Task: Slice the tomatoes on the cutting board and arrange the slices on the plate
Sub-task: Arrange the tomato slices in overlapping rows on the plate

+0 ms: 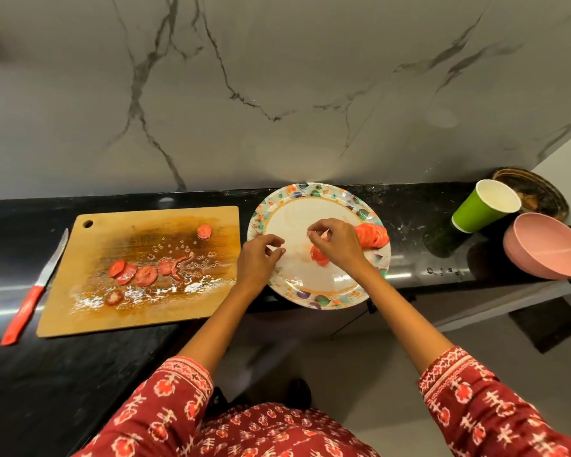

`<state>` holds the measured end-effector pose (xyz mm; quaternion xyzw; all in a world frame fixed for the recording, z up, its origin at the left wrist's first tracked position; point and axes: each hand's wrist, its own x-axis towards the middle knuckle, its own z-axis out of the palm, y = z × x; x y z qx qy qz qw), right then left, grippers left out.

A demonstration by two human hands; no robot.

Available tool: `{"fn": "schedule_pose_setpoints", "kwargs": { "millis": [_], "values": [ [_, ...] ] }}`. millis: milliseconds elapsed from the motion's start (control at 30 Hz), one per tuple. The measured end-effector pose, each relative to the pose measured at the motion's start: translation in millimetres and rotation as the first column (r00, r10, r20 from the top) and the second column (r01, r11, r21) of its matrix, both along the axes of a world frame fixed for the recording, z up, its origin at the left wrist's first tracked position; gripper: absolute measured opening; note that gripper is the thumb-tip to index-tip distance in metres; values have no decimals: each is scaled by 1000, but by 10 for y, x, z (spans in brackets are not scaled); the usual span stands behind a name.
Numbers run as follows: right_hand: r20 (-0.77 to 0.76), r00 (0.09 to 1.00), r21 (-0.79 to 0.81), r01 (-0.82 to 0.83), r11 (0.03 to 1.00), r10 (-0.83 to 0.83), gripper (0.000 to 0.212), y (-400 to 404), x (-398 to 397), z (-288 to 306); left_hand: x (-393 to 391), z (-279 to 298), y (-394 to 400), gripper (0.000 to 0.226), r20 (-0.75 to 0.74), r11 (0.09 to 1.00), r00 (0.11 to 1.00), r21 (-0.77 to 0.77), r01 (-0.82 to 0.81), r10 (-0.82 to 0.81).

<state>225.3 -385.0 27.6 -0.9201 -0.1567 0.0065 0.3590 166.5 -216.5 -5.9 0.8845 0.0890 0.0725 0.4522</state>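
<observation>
The thin red tomato slices (136,273) lie in three places: a loose row on the wet, juice-stained wooden cutting board (80,311) at the left, a fanned stack (371,235) on the right side of the round floral-rimmed paper plate (317,300), and a few (319,255) near the plate's middle. The right hand (338,244) hovers over those middle slices with fingertips curled together; whether it pinches one I cannot tell. The left hand (257,258) sits at the plate's left rim, fingers loosely curled, apparently holding nothing. These slices look soft, wet and slippery and would likely tear if squeezed, so they are best lifted by the firmer skin edge. A red-handled knife (33,291) lies left of the board. Far right stand a green paper cup (482,207) and a pink bowl (548,247).
</observation>
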Motion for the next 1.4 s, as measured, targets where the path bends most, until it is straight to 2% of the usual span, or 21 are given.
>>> {"fn": "schedule_pose_setpoints", "kwargs": {
  "millis": [167, 267, 400, 600, 767, 867, 1033, 1100, 1233, 1300, 1400],
  "values": [
    [-16, 996, 61, -90, 994, 91, 12, 549, -104, -40, -368, -6, 603, 19, 42, 988, 987, -12, -155, 156],
    [-70, 986, 45, -151, 988, 154, 14, 923, -181, -155, -637, -19, 951, 22, 46, 978, 979, 44, -202, 200],
    [-103, 972, -18, -214, 977, 211, 17, 1396, -230, -232, -888, 7, 1437, 22, 50, 946, 952, 112, -305, 301],
    [-85, 976, -116, -210, 971, 201, 24, 1966, -65, -165, -1148, 32, 2035, 22, 1, 892, 902, 149, -427, 432],
    [-131, 978, -336, -197, 921, 162, 20, 2244, 53, -247, -1238, 40, 2395, 23, -1, 882, 890, 138, -451, 456],
    [-123, 982, -350, -178, 920, 144, 12, 2266, 64, -236, -1242, 35, 2530, 23, -24, 895, 900, 117, -430, 435],
    [-189, 966, -198, -215, 956, 178, 10, 2281, 24, -52, -1192, 40, 2625, 20, 14, 926, 928, 52, -373, 373],
    [-245, 922, -107, -332, 937, 299, 6, 2378, -48, 82, -1148, 73, 2594, 20, 39, 947, 946, -1, -322, 322],
    [-375, 765, 102, -528, 843, 524, 14, 2672, -301, 317, -1081, 132, 2507, 24, 74, 977, 977, -94, -191, 198],
    [-395, 728, 147, -552, 821, 560, 16, 2811, -416, 349, -1068, 153, 2487, 24, 91, 984, 985, -108, -139, 149],
    [-398, 723, 193, -536, 822, 565, 17, 2957, -529, 322, -1089, 146, 2501, 18, 113, 988, 985, -101, -119, 131]
  ]
}}
